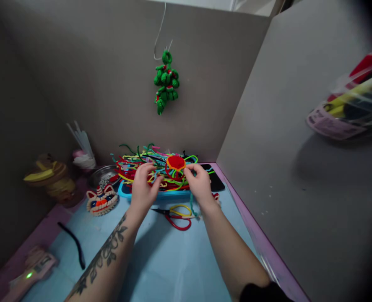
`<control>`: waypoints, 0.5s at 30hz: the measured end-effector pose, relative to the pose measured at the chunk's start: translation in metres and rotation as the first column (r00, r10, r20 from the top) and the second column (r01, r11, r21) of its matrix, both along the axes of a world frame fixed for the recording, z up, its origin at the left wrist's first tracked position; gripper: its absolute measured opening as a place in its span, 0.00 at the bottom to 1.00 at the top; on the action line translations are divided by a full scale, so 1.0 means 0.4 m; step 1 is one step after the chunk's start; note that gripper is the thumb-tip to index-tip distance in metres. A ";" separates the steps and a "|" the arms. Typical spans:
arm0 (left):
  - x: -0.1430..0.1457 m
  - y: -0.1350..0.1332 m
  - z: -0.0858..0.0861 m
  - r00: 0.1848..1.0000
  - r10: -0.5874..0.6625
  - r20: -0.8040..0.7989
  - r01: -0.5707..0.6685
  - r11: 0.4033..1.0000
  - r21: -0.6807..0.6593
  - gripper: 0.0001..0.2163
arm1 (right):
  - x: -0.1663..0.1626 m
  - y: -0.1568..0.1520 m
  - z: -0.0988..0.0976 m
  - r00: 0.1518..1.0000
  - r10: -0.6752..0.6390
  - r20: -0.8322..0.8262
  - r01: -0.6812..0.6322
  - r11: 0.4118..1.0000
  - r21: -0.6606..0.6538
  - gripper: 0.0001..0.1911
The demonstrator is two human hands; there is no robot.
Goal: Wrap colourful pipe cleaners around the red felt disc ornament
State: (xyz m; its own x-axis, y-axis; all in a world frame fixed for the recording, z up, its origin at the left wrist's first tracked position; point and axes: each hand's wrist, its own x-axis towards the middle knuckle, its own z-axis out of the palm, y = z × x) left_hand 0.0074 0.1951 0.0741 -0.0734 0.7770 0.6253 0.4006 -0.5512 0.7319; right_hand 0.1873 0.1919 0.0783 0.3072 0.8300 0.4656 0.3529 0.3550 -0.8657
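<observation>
Clock centre for this is the little red-and-orange piece (pixel 176 162), up over the far side of the table (pixel 186 268), in front of a heap of bright strands (pixel 132 163) in a blue tray (pixel 124 192). My guess is it's next to weightless, soft and a bit fuzzy, so not slippery, and more likely to bend out of shape than break. I'd take it by the orange edge, light pinch, and leave the red middle unsquashed.

That's about how the right hand (pixel 201 184) has it: coming in at 4 o'clock, thumb and fingertips pinched together on the edge, other fingers curled in. The right forearm (pixel 234 249) reaches up from 5 o'clock.

The left hand (pixel 144 186) sits at 8 o'clock, fingers bent over, thumb well apart from them, and it looks like nothing's in the gap (strands right behind it, so don't hold me to that). It isn't touching the piece. The left forearm (pixel 105 251) slants in from 7 o'clock.

Scissors (pixel 176 216) lie at 6 o'clock with red and yellow handles, and a striped animal-face piece (pixel 102 202) is out past the left hand, a bit past 8.
</observation>
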 end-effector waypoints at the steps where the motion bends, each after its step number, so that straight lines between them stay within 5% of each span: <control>1: -0.001 0.003 0.004 0.982 -0.063 0.180 0.091 0.984 -0.151 0.13 | 0.004 0.000 0.001 1.000 0.020 -0.019 -0.020 1.000 0.019 0.08; 2: -0.001 0.004 0.008 0.926 -0.109 0.362 0.226 0.926 -0.301 0.14 | 0.006 0.001 0.002 0.998 0.045 -0.036 -0.044 0.998 0.037 0.07; 4: 0.001 0.002 0.015 0.738 -0.138 0.661 0.550 0.690 -0.470 0.14 | 0.006 0.002 0.001 0.995 0.089 -0.043 -0.086 0.994 0.072 0.06; 6: 0.004 -0.003 0.020 0.563 -0.125 0.817 0.758 0.473 -0.450 0.14 | 0.003 0.004 -0.002 0.995 0.101 -0.017 -0.098 0.990 0.105 0.06; 7: 0.005 -0.006 0.021 0.508 -0.124 0.853 0.806 0.418 -0.419 0.14 | 0.001 0.004 -0.004 0.996 0.095 -0.001 -0.094 0.989 0.119 0.05; 12: 0.020 -0.024 0.023 0.444 -0.206 0.872 0.859 0.375 -0.349 0.13 | -0.008 0.000 -0.009 0.998 0.002 0.067 -0.015 0.983 0.182 0.07; 15: 0.032 -0.030 0.026 0.489 -0.262 0.832 0.822 0.457 -0.339 0.14 | -0.015 -0.004 -0.004 1.000 0.013 0.028 -0.018 0.983 0.181 0.06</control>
